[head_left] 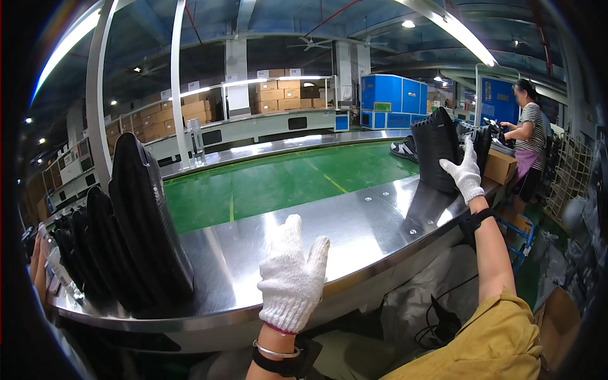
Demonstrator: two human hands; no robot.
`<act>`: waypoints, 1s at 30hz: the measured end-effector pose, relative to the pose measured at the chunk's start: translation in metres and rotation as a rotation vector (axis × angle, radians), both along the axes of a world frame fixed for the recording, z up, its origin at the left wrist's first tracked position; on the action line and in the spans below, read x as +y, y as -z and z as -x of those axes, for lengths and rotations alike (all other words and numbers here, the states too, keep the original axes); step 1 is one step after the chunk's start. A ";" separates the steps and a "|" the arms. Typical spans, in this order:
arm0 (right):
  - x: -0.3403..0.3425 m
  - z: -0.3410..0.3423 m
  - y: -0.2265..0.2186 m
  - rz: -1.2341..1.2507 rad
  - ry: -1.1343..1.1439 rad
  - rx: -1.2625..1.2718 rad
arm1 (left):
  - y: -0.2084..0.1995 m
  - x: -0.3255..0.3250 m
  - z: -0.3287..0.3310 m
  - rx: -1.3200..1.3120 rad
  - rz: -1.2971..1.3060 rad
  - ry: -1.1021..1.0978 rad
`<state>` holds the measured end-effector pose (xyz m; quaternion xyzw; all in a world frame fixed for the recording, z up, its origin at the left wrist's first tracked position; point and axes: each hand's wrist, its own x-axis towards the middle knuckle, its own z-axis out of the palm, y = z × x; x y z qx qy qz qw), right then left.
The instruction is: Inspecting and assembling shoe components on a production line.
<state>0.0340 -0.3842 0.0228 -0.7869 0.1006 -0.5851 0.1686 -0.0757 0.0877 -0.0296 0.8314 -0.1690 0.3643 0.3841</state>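
Observation:
At the right of the metal bench [345, 244] stands a tall black boot [434, 152] with a ridged edge. My right hand [465, 172], in a white knit glove, grips its right side, thumb across the near face; part of the grip is hidden. My left hand [292, 278], gloved the same way, hovers over the bench's near edge with fingers apart and nothing held. To its left, another tall black boot [149, 221] rises at the front of a row of several similar black boots [104, 240].
Behind the right boot are black-and-white shoes [404, 150] and a cardboard box [500, 166]. A person [529, 130] in a striped top handles shoes beyond. Plastic bags [411, 294] and a cable lie below the bench. A metal post [100, 95] rises at left.

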 end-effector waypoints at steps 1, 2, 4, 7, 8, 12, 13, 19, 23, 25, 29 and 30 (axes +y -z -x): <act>0.005 0.002 -0.002 0.061 0.024 -0.010 | -0.001 -0.001 0.001 -0.002 0.008 0.010; 0.010 0.005 -0.003 0.060 0.026 -0.009 | -0.002 -0.002 0.001 -0.005 0.015 0.020; 0.030 0.013 -0.006 0.076 0.012 -0.113 | -0.006 -0.003 0.006 0.004 0.008 0.015; 0.080 0.022 -0.007 0.208 -0.049 -0.223 | -0.004 -0.001 0.007 -0.004 -0.021 -0.044; 0.091 0.025 -0.008 0.310 -0.019 -0.266 | -0.002 0.000 0.006 -0.019 -0.039 -0.084; 0.101 0.035 -0.017 0.426 0.018 -0.372 | -0.003 -0.007 0.010 0.011 0.012 -0.030; 0.120 0.047 -0.020 0.432 -0.088 -0.387 | -0.002 -0.009 0.011 -0.043 0.003 -0.059; 0.252 0.122 0.038 0.793 -0.846 -0.109 | 0.015 -0.016 0.028 -0.234 -0.256 -0.298; 0.296 0.121 0.075 0.904 -0.856 -0.042 | 0.062 0.012 0.043 -0.590 -0.294 -0.240; 0.307 0.127 0.066 0.961 -0.805 -0.028 | 0.074 0.026 0.061 -0.529 -0.318 -0.282; 0.300 0.128 0.089 0.956 -0.774 -0.099 | 0.118 0.019 0.092 -0.253 -0.178 -0.095; 0.295 0.123 0.095 0.962 -0.688 -0.124 | 0.123 0.030 0.099 -0.519 -0.149 -0.220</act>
